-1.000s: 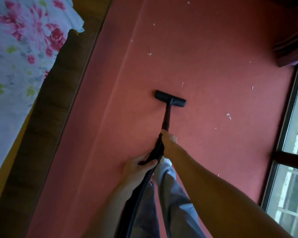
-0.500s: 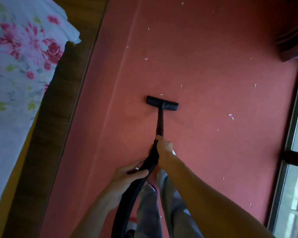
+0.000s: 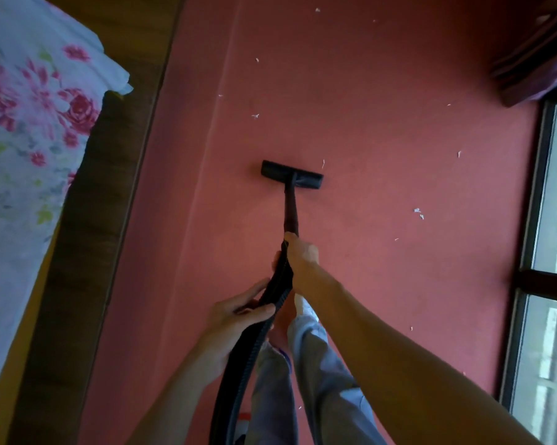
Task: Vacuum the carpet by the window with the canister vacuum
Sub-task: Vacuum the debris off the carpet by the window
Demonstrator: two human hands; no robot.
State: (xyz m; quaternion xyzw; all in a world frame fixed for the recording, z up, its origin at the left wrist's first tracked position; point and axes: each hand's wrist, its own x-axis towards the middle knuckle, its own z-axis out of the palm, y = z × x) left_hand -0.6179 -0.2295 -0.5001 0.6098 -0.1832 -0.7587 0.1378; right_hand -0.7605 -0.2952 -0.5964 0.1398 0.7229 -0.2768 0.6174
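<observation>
A black vacuum floor head (image 3: 291, 175) lies flat on the red carpet (image 3: 383, 130), with its dark wand (image 3: 291, 208) running back toward me. My right hand (image 3: 299, 256) grips the wand's near end where the hose joins. My left hand (image 3: 238, 314) is closed around the black ribbed hose (image 3: 238, 380), which drops down past my legs. White scraps (image 3: 417, 212) lie scattered on the carpet, one small scrap just right of the head. The canister is out of view.
A window (image 3: 547, 252) with a dark frame runs along the right edge, and a dark curtain (image 3: 534, 59) hangs at top right. A wooden bed frame (image 3: 87, 220) with a floral sheet (image 3: 23, 123) borders the carpet on the left.
The floor head has slid away from me along the carpet, and both hands moved with the wand and hose. The view has shifted a little.
</observation>
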